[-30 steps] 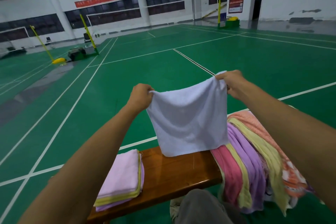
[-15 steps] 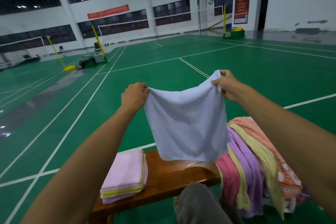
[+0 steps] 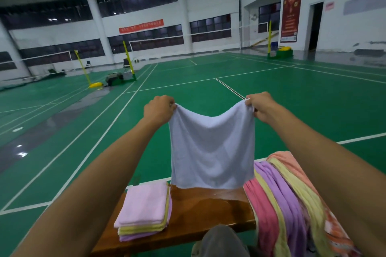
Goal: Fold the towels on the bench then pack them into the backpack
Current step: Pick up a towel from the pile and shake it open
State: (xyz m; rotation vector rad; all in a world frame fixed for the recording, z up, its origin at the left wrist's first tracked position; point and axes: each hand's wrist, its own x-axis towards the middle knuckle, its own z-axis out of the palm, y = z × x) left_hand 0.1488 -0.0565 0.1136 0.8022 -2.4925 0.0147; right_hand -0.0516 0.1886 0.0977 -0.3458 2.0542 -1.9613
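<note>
Left hand [image 3: 159, 108]: raised out in front at the end of an outstretched arm, fingers curled and pinching the top left corner of the white towel [image 3: 212, 150].
Right hand [image 3: 259, 105]: level with the left, fingers likewise curled, pinching the towel's top right corner.
White towel: hangs flat between the two hands, its top edge sagging a little in the middle; the bottom edge reaches down to about the far edge of the bench [image 3: 200, 213] (whether it touches the wood is hard to tell from this angle).
Bench: brown wood, glossy, running left to right below the hands.
Folded stack [image 3: 144, 209]: on the left part of the bench, a pale pink towel on top, yellow beneath it, purple at the bottom, edges roughly squared.
Unfolded pile [image 3: 290, 204]: draped over the right end of the bench, with pink, purple, yellow and orange towels overlapping and hanging down the near side.
Knee [image 3: 219, 242]: grey trouser fabric at the bottom edge, just in front of the bench.
Floor [image 3: 292, 94]: green court with white lines.
</note>
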